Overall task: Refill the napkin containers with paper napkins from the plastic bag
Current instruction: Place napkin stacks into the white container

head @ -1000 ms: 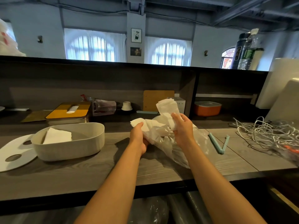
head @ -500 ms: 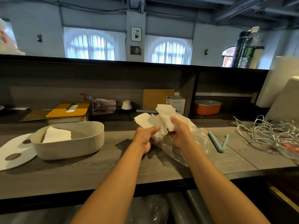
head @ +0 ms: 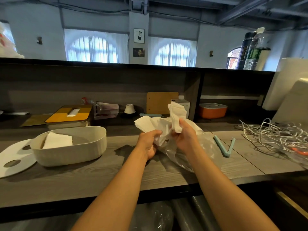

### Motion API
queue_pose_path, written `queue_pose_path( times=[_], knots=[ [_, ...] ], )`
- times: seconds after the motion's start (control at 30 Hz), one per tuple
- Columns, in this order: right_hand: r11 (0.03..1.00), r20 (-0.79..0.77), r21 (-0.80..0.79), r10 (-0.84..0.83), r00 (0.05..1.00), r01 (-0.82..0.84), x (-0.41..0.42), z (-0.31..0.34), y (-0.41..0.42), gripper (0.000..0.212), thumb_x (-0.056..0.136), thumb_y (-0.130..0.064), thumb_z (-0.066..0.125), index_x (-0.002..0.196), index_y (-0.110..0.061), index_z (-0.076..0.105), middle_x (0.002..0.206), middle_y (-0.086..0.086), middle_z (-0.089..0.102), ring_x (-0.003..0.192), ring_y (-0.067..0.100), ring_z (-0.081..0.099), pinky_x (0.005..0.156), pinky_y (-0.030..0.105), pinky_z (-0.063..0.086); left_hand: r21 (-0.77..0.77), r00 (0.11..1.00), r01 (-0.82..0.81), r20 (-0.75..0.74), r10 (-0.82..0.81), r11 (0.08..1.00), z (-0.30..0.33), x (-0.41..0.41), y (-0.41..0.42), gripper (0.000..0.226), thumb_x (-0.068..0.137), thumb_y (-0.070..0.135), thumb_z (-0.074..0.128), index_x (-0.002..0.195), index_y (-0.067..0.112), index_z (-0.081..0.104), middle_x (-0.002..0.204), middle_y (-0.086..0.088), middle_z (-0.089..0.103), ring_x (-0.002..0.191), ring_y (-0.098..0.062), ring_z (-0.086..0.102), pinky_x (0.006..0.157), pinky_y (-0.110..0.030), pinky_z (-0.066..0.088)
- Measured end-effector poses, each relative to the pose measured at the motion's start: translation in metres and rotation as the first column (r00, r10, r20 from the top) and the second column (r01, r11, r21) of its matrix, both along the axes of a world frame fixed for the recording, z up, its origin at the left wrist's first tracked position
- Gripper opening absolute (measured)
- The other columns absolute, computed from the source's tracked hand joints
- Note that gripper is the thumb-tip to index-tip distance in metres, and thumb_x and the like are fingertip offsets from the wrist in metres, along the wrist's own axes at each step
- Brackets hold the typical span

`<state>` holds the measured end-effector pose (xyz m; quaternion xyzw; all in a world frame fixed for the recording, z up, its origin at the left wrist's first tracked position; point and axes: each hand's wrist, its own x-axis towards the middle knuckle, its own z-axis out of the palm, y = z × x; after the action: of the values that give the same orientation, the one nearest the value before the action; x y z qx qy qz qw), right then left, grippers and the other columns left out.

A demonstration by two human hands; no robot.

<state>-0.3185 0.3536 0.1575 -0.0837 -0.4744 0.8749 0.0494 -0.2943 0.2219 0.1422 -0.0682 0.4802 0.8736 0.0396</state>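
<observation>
A bunch of white paper napkins [head: 150,125] sticks out of a clear plastic bag [head: 186,155] above the middle of the counter. My left hand [head: 148,144] grips the lower part of the bunch. My right hand [head: 185,135] grips a crumpled napkin [head: 177,114] together with the bag's mouth. To the left stands an oval white container [head: 73,153], open on top, with a small stack of napkins [head: 57,140] inside at its left end. Its flat white lid [head: 13,157] with holes lies beside it at the far left.
A light blue bag clip [head: 224,147] lies open to the right of the bag. A tangle of white cables [head: 275,137] fills the right end. On the shelf behind are a yellow-lidded box [head: 69,114], an orange container [head: 212,110] and small items.
My left hand shifted from under the bag to gripping the napkin bunch and drew it up and left. My right hand dipped, then rose again with the crumpled napkin.
</observation>
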Motion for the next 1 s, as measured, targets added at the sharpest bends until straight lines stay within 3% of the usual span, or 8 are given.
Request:
queue_pose_path(
  times=[0.03,0.13,0.3,0.5,0.6,0.73,0.9,1.0],
  knots=[
    [0.999,-0.024,0.003,-0.044,0.999,0.044,-0.001,0.0,0.002,0.027,0.096,-0.025,0.059,0.116,-0.007,0.062,0.099,0.012,0.069,0.079,0.022,0.066,0.059,0.031,0.056,0.029,1.0,-0.028,0.002,0.028,0.999,0.0,-0.001,-0.001,0.035,0.086,-0.008,0.064,0.119,0.003,0.061,0.102,-0.016,0.069,0.089,-0.031,0.067,0.072,-0.044,0.057],
    [0.989,-0.112,0.009,-0.144,0.983,0.145,-0.001,0.003,0.009,0.026,0.092,-0.026,0.063,0.113,-0.011,0.067,0.107,0.014,0.07,0.094,0.029,0.069,0.077,0.043,0.058,0.05,0.996,-0.088,0.002,0.088,0.995,0.0,-0.003,-0.002,0.04,0.086,-0.009,0.065,0.122,0.007,0.06,0.103,-0.012,0.067,0.093,-0.029,0.065,0.071,-0.041,0.057],
    [0.993,-0.279,0.078,-0.065,0.958,0.09,0.011,0.009,0.009,0.02,0.097,-0.031,0.058,0.103,-0.015,0.068,0.088,0.004,0.064,0.076,0.015,0.061,0.061,0.028,0.048,0.065,0.98,-0.198,0.0,0.198,0.978,-0.001,-0.006,-0.003,0.032,0.085,-0.009,0.066,0.109,0.012,0.062,0.106,-0.011,0.067,0.098,-0.031,0.065,0.091,-0.051,0.055],
    [0.874,-0.047,0.486,0.056,0.997,-0.026,0.017,0.004,-0.016,0.009,0.098,-0.023,0.056,0.101,-0.017,0.062,0.103,0.009,0.063,0.088,0.021,0.059,0.069,0.032,0.052,0.106,0.979,-0.155,-0.118,0.167,0.982,0.004,0.002,0.0,0.034,0.088,-0.004,0.065,0.118,0.011,0.06,0.111,-0.011,0.068,0.102,-0.028,0.065,0.095,-0.048,0.054],
    [0.893,0.021,0.434,0.125,0.992,-0.122,0.019,0.005,-0.017,0.006,0.099,-0.021,0.056,0.093,-0.021,0.058,0.097,0.006,0.06,0.087,0.022,0.058,0.065,0.031,0.051,0.121,0.982,-0.12,-0.132,0.136,0.985,0.004,0.002,0.0,0.037,0.086,0.016,0.073,0.12,0.017,0.06,0.116,-0.013,0.068,0.107,-0.03,0.066,0.097,-0.052,0.053],
    [0.873,0.042,0.451,0.187,0.981,-0.186,0.016,0.005,-0.017,0.01,0.097,-0.018,0.06,0.104,-0.021,0.053,0.102,0.002,0.055,0.089,0.02,0.052,0.073,0.035,0.051,0.062,0.976,-0.188,-0.098,0.194,0.98,0.001,-0.005,-0.003,0.044,0.081,0.037,0.077,0.118,0.023,0.059,0.116,-0.008,0.068,0.107,-0.028,0.065,0.097,-0.054,0.052],
    [0.842,-0.028,0.522,0.18,0.983,-0.139,0.011,-0.001,-0.015,0.019,0.091,-0.017,0.067,0.109,-0.017,0.064,0.114,0.007,0.063,0.101,0.024,0.059,0.071,0.031,0.053,-0.007,0.952,-0.304,-0.024,0.304,0.953,0.0,-0.008,-0.008,0.044,0.089,0.038,0.071,0.127,0.024,0.054,0.115,-0.001,0.065,0.108,-0.025,0.062,0.099,-0.053,0.05],
    [0.827,-0.064,0.554,0.158,0.985,-0.097,0.011,-0.004,-0.013,0.007,0.089,-0.017,0.069,0.095,-0.021,0.068,0.107,0.008,0.066,0.1,0.027,0.062,0.08,0.036,0.056,-0.019,0.94,-0.34,-0.028,0.34,0.94,0.0,-0.009,-0.007,0.035,0.09,0.034,0.07,0.119,0.025,0.053,0.107,0.002,0.064,0.104,-0.023,0.062,0.097,-0.05,0.052]
  ],
)
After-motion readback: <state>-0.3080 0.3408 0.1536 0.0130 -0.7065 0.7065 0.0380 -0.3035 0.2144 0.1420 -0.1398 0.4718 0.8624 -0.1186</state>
